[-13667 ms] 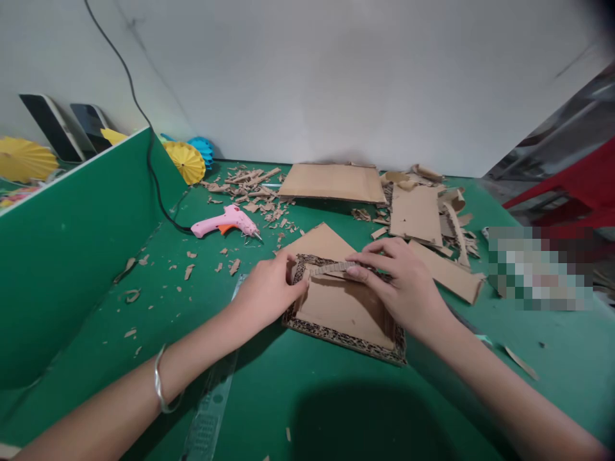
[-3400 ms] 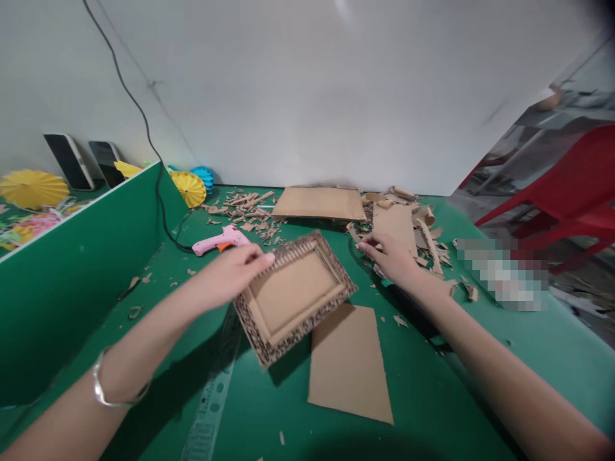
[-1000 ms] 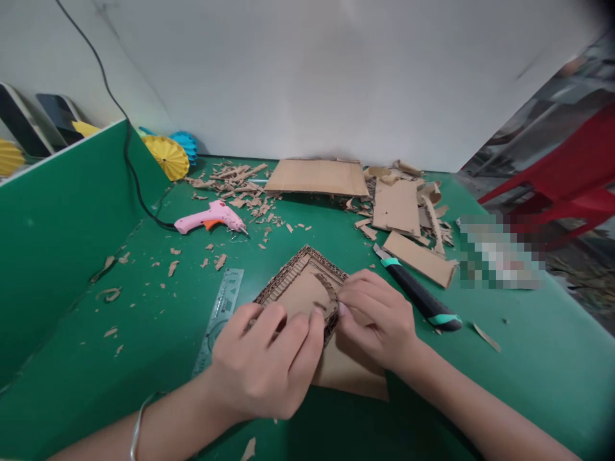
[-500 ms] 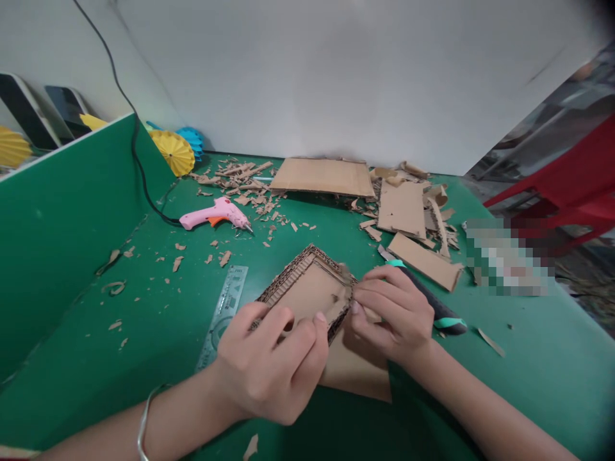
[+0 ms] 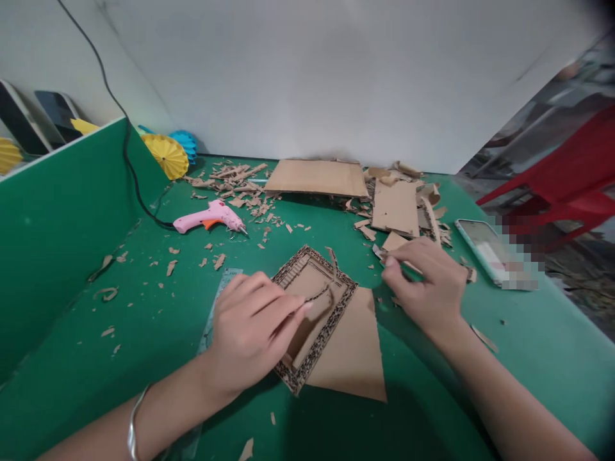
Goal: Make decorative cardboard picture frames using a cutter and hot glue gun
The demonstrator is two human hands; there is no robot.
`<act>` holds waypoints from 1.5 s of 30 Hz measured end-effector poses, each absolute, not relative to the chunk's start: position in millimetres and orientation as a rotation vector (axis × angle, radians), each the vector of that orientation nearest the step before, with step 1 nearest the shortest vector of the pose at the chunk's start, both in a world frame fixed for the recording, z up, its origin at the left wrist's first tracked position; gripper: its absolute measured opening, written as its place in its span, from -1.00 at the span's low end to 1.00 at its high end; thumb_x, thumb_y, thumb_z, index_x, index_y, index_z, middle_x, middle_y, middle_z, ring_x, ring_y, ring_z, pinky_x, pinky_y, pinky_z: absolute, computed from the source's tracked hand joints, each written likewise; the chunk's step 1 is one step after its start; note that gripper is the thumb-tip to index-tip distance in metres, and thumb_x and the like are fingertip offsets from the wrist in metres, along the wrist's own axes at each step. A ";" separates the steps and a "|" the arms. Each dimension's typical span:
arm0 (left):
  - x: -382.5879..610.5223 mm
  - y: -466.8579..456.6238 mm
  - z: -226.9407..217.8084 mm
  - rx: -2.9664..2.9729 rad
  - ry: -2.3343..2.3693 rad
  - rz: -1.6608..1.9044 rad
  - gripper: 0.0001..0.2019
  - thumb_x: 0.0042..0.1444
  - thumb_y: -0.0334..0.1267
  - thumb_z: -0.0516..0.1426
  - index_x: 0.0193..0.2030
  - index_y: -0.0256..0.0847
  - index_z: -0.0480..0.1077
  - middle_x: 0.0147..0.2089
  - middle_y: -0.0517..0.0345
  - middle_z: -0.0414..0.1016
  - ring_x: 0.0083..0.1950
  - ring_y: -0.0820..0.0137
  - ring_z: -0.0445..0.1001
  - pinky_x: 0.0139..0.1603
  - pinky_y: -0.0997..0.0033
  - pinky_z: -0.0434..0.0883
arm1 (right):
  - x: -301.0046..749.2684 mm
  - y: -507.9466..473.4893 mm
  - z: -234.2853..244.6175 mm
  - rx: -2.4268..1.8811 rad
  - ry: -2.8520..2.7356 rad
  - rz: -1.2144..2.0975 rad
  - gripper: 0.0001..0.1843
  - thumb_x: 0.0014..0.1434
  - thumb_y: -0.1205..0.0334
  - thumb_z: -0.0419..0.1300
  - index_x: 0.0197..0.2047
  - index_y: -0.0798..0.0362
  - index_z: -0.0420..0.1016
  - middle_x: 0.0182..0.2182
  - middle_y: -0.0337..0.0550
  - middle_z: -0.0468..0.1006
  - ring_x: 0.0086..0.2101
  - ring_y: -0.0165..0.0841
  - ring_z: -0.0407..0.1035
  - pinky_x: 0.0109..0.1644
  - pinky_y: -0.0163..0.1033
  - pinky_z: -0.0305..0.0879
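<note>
My left hand pinches a thin, bent strip of corrugated cardboard between thumb and fingers. Under that strip lies a shallow rectangular cardboard tray with raised corrugated walls, partly covered by the left hand. A flat cardboard sheet shows beneath the tray's right side. To the right, my right hand is closed over a utility knife; its blade end pokes out past the thumb, and most of the handle is hidden by the hand. A clear ruler lies partly under my left hand.
A pink glue gun with a black cord rests at the left. Cardboard scraps, a larger cardboard panel and other pieces line the back. A phone lies right. A green partition bounds the left.
My right hand has left the tray's edge and moved right onto the utility knife. My left hand has let go of the tray, now lying lower, and holds the cardboard strip.
</note>
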State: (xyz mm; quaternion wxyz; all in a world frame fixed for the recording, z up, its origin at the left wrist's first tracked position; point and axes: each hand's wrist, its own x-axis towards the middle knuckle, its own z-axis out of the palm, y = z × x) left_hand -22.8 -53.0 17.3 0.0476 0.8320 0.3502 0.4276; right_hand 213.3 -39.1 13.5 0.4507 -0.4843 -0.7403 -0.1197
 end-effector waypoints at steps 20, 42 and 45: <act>-9.7 -48.8 13.7 2.474 0.894 0.911 -0.90 0.14 -0.28 0.08 -0.31 -0.24 0.37 -0.42 0.21 0.45 -0.35 0.45 0.36 -0.23 0.37 0.24 | 167.9 -71.1 16.7 -1.170 -1.682 0.873 -0.90 0.05 0.31 0.21 -0.40 0.05 0.32 -0.51 -0.28 0.44 -0.47 -0.47 0.37 -0.38 -0.37 0.34; -12.4 -53.3 14.6 2.577 0.893 0.779 -0.82 0.14 -0.41 -0.09 -0.32 -0.26 0.33 -0.37 0.09 0.36 -0.32 0.37 0.25 -0.29 0.34 0.23 | 166.6 -72.1 7.2 -0.906 -2.187 -0.202 -0.91 0.04 0.47 0.17 -0.32 0.25 0.47 -0.46 -0.03 0.54 -0.42 -0.32 0.37 -0.36 -0.18 0.36; -10.8 -55.9 14.9 2.552 0.881 0.759 -0.83 0.14 -0.39 -0.08 -0.33 -0.27 0.32 -0.36 0.08 0.35 -0.30 0.35 0.27 -0.26 0.32 0.24 | 165.9 -73.6 8.2 -0.918 -2.210 -0.269 -0.92 0.04 0.48 0.16 -0.36 0.26 0.48 -0.51 -0.04 0.52 -0.45 -0.33 0.36 -0.39 -0.20 0.34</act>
